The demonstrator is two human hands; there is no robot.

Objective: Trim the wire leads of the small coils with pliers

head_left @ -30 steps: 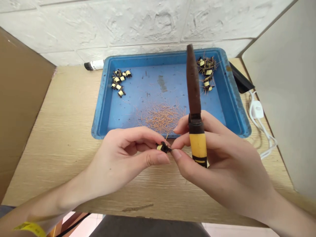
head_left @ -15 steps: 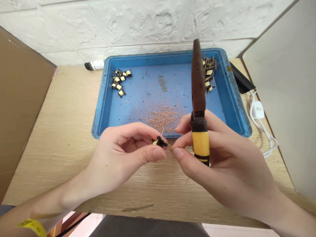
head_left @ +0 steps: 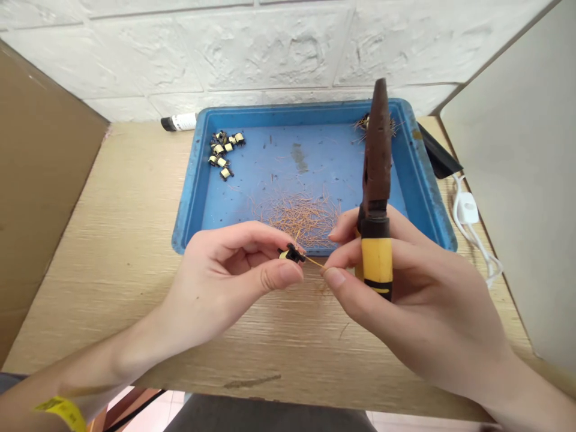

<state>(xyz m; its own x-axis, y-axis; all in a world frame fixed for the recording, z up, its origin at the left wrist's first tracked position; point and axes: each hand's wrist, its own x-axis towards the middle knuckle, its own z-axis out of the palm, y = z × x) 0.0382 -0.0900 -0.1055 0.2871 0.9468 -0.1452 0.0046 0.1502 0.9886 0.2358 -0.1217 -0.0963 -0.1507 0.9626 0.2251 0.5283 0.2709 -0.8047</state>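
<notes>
Head view — black-and-yellow component gripped by fingers of left hand; wire pinched and pliers held by fingers of right hand — above worktop.

The right hand now sits farther from the black-and-yellow component; a longer stretch of wire shows between them; the pliers stand farther right, hiding more of the wire-tangled parts than before.
</notes>
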